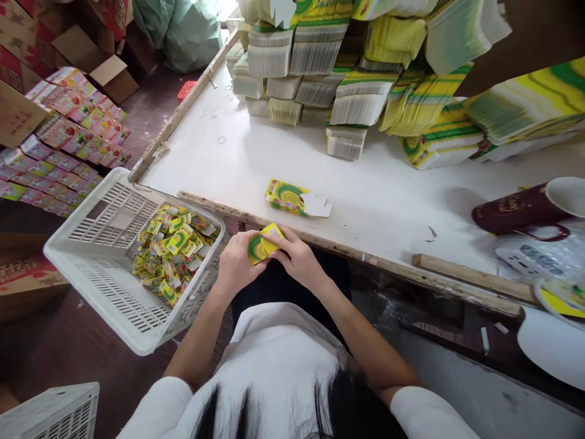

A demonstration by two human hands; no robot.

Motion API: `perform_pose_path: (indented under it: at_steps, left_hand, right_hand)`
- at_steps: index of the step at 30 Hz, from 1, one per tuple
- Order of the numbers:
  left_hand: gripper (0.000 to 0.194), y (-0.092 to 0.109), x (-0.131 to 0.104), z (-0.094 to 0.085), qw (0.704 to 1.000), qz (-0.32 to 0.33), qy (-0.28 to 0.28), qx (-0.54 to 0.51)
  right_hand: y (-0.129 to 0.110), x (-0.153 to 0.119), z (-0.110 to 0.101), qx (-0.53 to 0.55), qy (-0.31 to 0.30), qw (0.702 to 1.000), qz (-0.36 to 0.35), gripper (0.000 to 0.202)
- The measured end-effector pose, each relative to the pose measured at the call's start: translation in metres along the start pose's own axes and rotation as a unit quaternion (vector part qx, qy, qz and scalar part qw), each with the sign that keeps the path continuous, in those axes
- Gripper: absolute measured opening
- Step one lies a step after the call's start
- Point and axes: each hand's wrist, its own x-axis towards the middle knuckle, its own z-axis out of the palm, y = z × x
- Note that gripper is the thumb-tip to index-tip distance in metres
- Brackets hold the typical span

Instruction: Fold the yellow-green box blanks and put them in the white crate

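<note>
Between both hands, just off the table's front edge, is a small yellow and green printed carton (258, 249). My left hand (237, 259) is closed round its left side. My right hand (296, 255) grips the right end, with fingers over a yellow flap or panel. Part of the carton is hidden by the fingers. Another yellow and green carton (286, 198) lies on the white table just beyond my hands, its white end flaps open to the right. Left of my left hand stands a white plastic basket (105, 268) with many small yellow packs (176, 247) heaped inside.
Stacks of flat yellow and green cartons (315, 55) fill the back of the white table (192, 152). A maroon mug (512, 210) lies tipped at the right beside clear plastic wrap (534, 256). Pink boxes (68, 134) are piled on the floor at the left. A wooden strip (475, 277) edges the table.
</note>
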Motion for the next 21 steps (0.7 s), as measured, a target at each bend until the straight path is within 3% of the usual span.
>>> perform_pose_path:
  at_steps: [2,7,10,12,15,17,21]
  left_hand:
    - [0.055,-0.002,0.0,-0.001,1.0,-0.004,-0.013,-0.018]
    - [0.058,-0.005,0.004,-0.011,0.998,0.026,-0.037,-0.043]
    - [0.055,0.0,0.006,-0.011,0.999,0.05,-0.01,-0.011]
    - [0.053,0.001,0.006,-0.009,0.999,0.046,0.003,0.012]
    - [0.053,-0.01,0.003,-0.013,1.0,0.015,0.001,0.008]
    - [0.053,-0.028,-0.002,-0.024,0.998,-0.035,0.04,0.028]
    - [0.081,-0.075,-0.014,-0.056,0.951,-0.182,0.19,0.16]
  right_hand:
    - [0.002,0.003,-0.009,-0.004,-0.005,1.0,-0.017,0.029]
    - [0.001,0.01,-0.031,0.031,-0.087,0.994,-0.052,0.024]
    - [-0.005,0.009,-0.019,0.008,-0.043,0.998,-0.036,0.025]
    - [-0.008,0.008,-0.005,-0.008,0.009,1.0,-0.019,0.04]
    - [-0.009,0.012,0.007,-0.014,0.017,1.0,-0.015,0.073]
    - [-0.006,0.021,0.001,-0.037,0.021,0.999,-0.013,0.081]
    - [0.016,0.045,-0.029,-0.203,0.125,0.969,0.063,0.058]
